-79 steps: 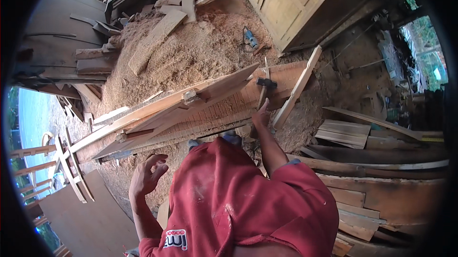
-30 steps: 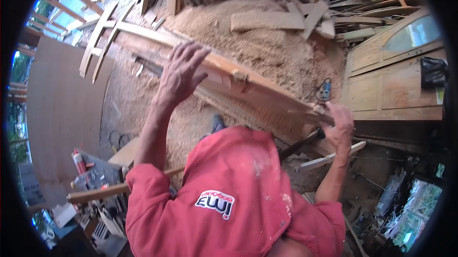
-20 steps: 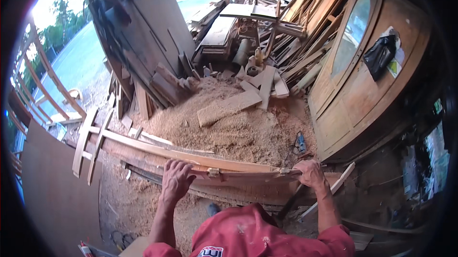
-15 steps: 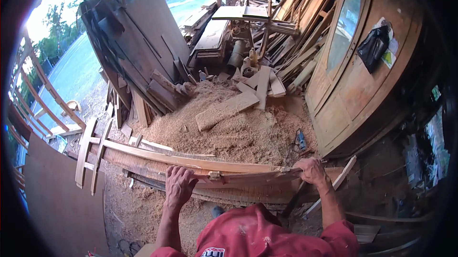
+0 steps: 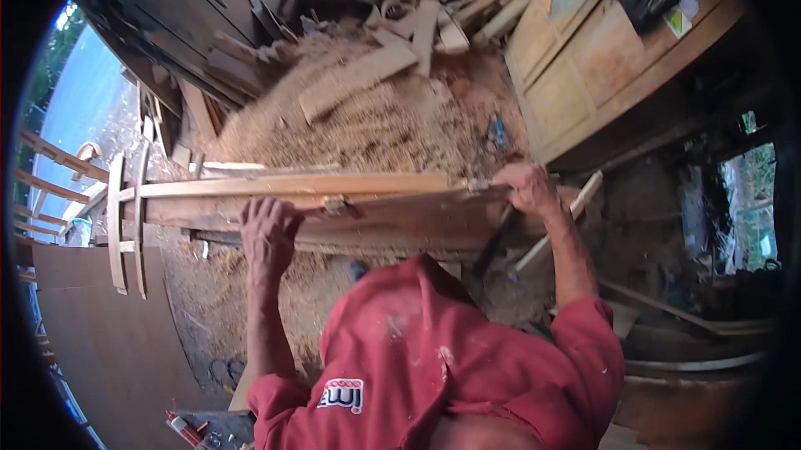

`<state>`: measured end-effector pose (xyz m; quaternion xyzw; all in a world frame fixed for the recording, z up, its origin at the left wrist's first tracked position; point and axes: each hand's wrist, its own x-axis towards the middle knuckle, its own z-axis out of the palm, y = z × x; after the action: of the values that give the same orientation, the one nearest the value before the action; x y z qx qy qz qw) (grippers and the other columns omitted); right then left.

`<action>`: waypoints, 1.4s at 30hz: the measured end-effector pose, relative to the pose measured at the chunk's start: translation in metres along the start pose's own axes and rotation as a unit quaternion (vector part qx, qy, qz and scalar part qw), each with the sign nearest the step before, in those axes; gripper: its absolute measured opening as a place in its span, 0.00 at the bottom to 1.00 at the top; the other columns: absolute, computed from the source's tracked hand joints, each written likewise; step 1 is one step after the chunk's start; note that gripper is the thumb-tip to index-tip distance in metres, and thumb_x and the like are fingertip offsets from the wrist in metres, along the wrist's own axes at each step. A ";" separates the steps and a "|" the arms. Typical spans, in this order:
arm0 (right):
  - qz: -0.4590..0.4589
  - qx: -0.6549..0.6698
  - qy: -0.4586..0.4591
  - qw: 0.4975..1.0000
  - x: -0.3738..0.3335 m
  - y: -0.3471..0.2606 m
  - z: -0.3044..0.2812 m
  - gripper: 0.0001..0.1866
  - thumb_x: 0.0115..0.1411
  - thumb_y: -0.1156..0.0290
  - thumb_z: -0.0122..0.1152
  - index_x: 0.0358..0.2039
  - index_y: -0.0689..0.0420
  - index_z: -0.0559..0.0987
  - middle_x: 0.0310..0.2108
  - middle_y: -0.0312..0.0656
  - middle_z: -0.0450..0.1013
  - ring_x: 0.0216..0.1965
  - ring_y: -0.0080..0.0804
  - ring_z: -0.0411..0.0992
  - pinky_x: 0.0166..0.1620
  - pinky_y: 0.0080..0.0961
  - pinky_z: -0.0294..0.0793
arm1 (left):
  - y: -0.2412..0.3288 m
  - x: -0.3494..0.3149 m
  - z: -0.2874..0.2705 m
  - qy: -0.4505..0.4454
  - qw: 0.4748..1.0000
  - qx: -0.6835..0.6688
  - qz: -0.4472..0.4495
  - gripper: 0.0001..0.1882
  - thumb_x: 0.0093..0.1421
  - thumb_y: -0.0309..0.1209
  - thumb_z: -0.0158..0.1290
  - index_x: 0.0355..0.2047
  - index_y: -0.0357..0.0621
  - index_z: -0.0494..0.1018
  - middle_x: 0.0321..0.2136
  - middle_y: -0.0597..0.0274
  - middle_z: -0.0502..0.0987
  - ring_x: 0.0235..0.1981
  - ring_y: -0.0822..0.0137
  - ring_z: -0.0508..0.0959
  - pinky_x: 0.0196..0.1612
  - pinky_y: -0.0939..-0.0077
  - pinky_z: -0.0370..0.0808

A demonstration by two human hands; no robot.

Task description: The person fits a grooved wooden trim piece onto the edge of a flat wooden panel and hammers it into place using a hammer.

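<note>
My left hand point(image 5: 269, 233) is closed, fingers curled over the left part of a narrow reddish-brown wooden strip. Further right, my right hand point(image 5: 531, 189) grips the same strip near its other end. Between the hands, two small pale wood blocks show along the upper edge, one block point(image 5: 336, 204) nearer my left hand and one block point(image 5: 476, 185) beside my right. Just beyond lies a long pale slat point(image 5: 350, 184). Below and behind the strip is a wide wooden board point(image 5: 409, 229). My fingertips are partly hidden.
Sawdust point(image 5: 359, 133) is heaped beyond the board, with loose planks point(image 5: 359, 83) on it. A blue power tool point(image 5: 499, 133) lies at its right, near a leaning wooden door point(image 5: 584, 74). Crossed slats point(image 5: 117, 225) stand at left, by a brown sheet point(image 5: 100, 316).
My view has tilted further down, so the whole scene sits higher and somewhat left in the picture. Both hands keep their grip on the strip.
</note>
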<state>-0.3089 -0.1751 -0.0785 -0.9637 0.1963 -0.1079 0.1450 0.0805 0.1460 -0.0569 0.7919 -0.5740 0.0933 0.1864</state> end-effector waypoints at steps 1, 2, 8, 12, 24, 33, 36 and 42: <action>-0.011 -0.001 0.000 1.000 0.002 -0.005 -0.004 0.07 0.50 0.69 0.63 0.31 0.54 0.79 0.28 0.44 0.76 0.35 0.49 0.77 0.36 0.43 0.75 | 0.001 -0.003 0.000 0.002 1.000 -0.002 0.003 0.13 0.53 0.36 0.66 0.35 0.48 0.75 0.33 0.60 0.75 0.44 0.54 0.75 0.56 0.56 0.64; -0.005 -0.001 -0.003 1.000 0.001 -0.004 -0.007 0.07 0.50 0.69 0.63 0.31 0.54 0.79 0.28 0.44 0.76 0.35 0.49 0.77 0.36 0.43 0.75 | 0.003 -0.001 -0.001 0.012 1.000 -0.001 0.011 0.13 0.53 0.36 0.66 0.36 0.48 0.75 0.34 0.60 0.76 0.45 0.54 0.75 0.57 0.56 0.64; 0.006 -0.016 -0.023 1.000 0.003 -0.012 -0.008 0.12 0.49 0.67 0.71 0.34 0.55 0.81 0.31 0.45 0.77 0.36 0.49 0.77 0.38 0.42 0.75 | 0.001 -0.001 -0.004 0.017 0.999 0.001 0.029 0.15 0.52 0.35 0.66 0.36 0.47 0.75 0.33 0.60 0.76 0.42 0.53 0.75 0.53 0.55 0.67; 0.036 0.022 -0.005 0.999 0.004 -0.017 -0.013 0.13 0.49 0.68 0.72 0.36 0.54 0.82 0.32 0.44 0.77 0.37 0.49 0.77 0.39 0.40 0.75 | 0.007 0.006 -0.005 0.013 1.000 -0.002 0.015 0.15 0.52 0.37 0.67 0.36 0.48 0.75 0.34 0.61 0.77 0.44 0.55 0.75 0.56 0.56 0.65; 0.047 -0.015 -0.004 0.999 0.017 -0.039 -0.017 0.23 0.48 0.70 0.74 0.45 0.58 0.79 0.40 0.47 0.78 0.42 0.52 0.76 0.43 0.42 0.74 | -0.058 -0.025 -0.014 0.066 0.982 -0.035 -0.175 0.34 0.59 0.58 0.59 0.55 0.45 0.76 0.51 0.54 0.78 0.59 0.54 0.72 0.70 0.50 0.55; 0.112 -0.076 -0.103 0.985 0.051 0.016 -0.006 0.21 0.51 0.65 0.73 0.42 0.60 0.77 0.38 0.57 0.76 0.42 0.62 0.73 0.43 0.49 0.70 | -0.122 -0.021 0.044 0.045 0.840 -0.468 -0.271 0.21 0.69 0.45 0.55 0.53 0.42 0.77 0.46 0.54 0.83 0.51 0.64 0.79 0.57 0.65 0.74; 0.105 -0.045 -0.082 0.990 0.057 0.012 -0.006 0.20 0.51 0.66 0.72 0.41 0.61 0.77 0.38 0.58 0.76 0.42 0.63 0.72 0.43 0.49 0.71 | -0.129 -0.023 0.050 0.055 0.826 -0.475 -0.297 0.21 0.69 0.43 0.55 0.52 0.40 0.77 0.43 0.56 0.84 0.47 0.67 0.80 0.54 0.70 0.74; 0.129 -0.058 -0.098 0.985 0.063 -0.002 -0.007 0.19 0.51 0.67 0.72 0.41 0.62 0.78 0.37 0.58 0.75 0.41 0.64 0.72 0.43 0.47 0.71 | -0.178 -0.062 0.072 0.048 0.854 -0.405 -0.324 0.14 0.67 0.36 0.56 0.48 0.43 0.81 0.42 0.53 0.85 0.45 0.64 0.82 0.51 0.70 0.76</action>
<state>-0.2533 -0.2005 -0.0619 -0.9430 0.3100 0.0178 0.1200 0.2233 0.2197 -0.1791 0.7822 -0.2619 -0.1747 0.5376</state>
